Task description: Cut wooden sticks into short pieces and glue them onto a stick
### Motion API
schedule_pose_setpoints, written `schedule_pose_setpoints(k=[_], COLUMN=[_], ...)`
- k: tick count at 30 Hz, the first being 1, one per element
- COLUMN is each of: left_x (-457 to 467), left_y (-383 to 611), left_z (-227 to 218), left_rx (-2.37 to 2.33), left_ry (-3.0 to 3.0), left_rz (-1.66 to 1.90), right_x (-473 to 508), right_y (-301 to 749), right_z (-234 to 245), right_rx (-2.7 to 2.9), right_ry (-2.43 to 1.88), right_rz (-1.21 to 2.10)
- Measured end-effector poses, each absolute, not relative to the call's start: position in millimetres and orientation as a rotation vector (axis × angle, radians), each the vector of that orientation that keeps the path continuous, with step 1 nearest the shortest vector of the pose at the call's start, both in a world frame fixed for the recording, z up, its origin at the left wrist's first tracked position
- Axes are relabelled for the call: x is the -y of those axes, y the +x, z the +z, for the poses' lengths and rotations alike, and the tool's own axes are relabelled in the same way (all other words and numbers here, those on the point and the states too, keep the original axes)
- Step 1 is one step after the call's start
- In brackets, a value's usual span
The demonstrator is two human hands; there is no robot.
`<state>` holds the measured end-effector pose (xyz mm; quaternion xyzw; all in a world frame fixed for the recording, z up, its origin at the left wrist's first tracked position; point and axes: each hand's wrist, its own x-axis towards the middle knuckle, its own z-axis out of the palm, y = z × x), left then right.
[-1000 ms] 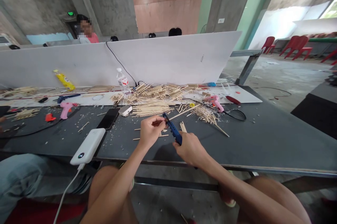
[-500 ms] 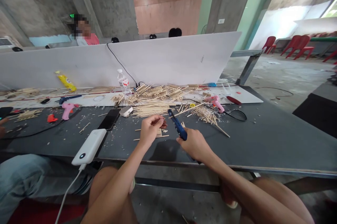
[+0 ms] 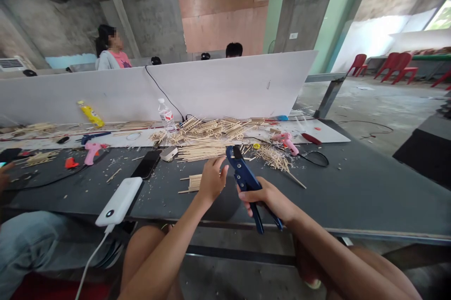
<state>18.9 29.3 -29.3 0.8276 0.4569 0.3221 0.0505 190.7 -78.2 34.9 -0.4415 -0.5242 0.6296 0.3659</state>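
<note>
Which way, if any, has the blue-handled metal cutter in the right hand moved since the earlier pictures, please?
Yes, toward the person: the handles of the blue-handled metal cutter now pass the front edge of the grey table.

Tabletop: white power bank [image 3: 119, 202], black smartphone [image 3: 147, 164], pink glue gun [image 3: 286, 142]
Behind: water bottle [image 3: 166, 115], white partition [image 3: 225, 86]
Far right: red plastic chairs [image 3: 398, 63]

Loose craft sticks [image 3: 202, 152] lie ahead of the left hand [image 3: 212, 181] (low, passable overhead).
</note>
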Motion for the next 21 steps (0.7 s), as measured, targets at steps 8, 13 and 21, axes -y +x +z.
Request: schedule_pose_setpoints(k=[8,13,21], left_x=[4.6,16.7,30.6], left_y=[15.6,19.3,15.6], left_z=[0.0,-0.1,20.2], left_rx=[-0.86,-0.841,-0.845], left_ry=[2.123,1.753,1.729], left_rz=[1.397,1.475,1.458], right_x=[81.1,84.0,92.4], right_y=[174.4,165.3,163.1], right_z=[22.9,15.0,20.1], right_rx=[1.112,0.952,0.949], right_ry=[-0.532,-0.26,-0.171], right_rz=[2.064,2.2,2.312])
